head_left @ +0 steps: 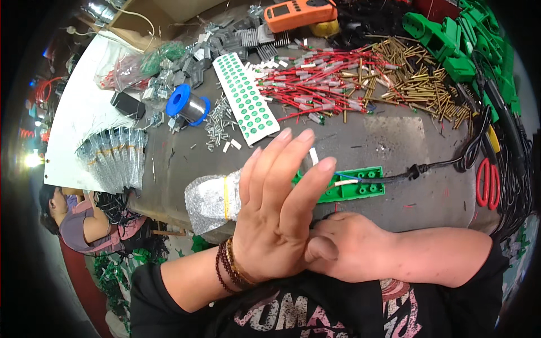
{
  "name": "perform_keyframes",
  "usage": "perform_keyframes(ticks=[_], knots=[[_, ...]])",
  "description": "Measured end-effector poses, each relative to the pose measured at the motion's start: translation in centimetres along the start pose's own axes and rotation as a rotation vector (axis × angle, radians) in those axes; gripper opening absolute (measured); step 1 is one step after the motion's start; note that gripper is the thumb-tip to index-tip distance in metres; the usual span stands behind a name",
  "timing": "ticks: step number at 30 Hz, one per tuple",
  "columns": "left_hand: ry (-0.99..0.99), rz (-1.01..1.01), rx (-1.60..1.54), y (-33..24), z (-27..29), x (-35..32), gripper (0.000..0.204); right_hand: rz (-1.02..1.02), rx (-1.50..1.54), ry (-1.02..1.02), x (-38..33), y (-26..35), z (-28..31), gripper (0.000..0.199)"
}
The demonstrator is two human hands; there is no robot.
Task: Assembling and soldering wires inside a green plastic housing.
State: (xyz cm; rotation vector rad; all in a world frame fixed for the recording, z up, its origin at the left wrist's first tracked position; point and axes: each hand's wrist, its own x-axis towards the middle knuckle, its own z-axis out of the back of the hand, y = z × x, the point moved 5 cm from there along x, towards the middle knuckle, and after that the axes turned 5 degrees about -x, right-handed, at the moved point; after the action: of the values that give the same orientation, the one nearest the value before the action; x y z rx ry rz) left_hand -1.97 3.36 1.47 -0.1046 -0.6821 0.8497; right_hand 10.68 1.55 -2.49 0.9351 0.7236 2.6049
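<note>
My left hand (279, 203) is raised over the near edge of the table, fingers stretched out and spread. Dark bead bracelets circle its wrist. Against its thumb side rests my right hand (355, 245); its fingers are mostly hidden behind the left hand. Just beyond both hands lies an open green plastic housing (360, 192). A black cable (394, 178) enters its right end, with blue and white wire ends inside. The left hand covers the housing's left part. Beside my left hand sits a bubble-wrap bundle (211, 203) with a yellow band.
Farther back are a sticker sheet (245, 98), a blue solder spool (191, 104), red-wired parts (315, 84), brass pins (422, 84) and an orange meter (298, 14). Green housings (451, 45) and black cables (513, 169) crowd the right. Bubble-wrap bags (115, 155) lie left; another person (90, 222) sits beyond.
</note>
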Motion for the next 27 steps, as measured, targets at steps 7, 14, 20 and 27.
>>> perform_keyframes(ticks=[7, 14, 20, 27], knots=[[-0.286, 0.099, -0.488, 1.9, 1.1, -1.7, 0.057, 0.081, -0.164, 0.164, 0.6, 1.4, 0.9, 0.015], [-0.127, 0.16, -0.008, 0.9, 5.3, -6.0, 0.019, -0.202, -0.43, -0.132, 2.5, 0.4, 9.4, 0.027], [0.014, 0.102, -0.078, 1.0, 4.6, -2.3, 0.029, -0.462, -0.541, 0.099, 2.2, -2.8, 9.0, 0.023], [0.081, 0.052, -0.204, 2.8, 2.6, -2.7, 0.009, -0.766, 0.307, 0.093, 2.3, -5.5, 9.5, 0.012]])
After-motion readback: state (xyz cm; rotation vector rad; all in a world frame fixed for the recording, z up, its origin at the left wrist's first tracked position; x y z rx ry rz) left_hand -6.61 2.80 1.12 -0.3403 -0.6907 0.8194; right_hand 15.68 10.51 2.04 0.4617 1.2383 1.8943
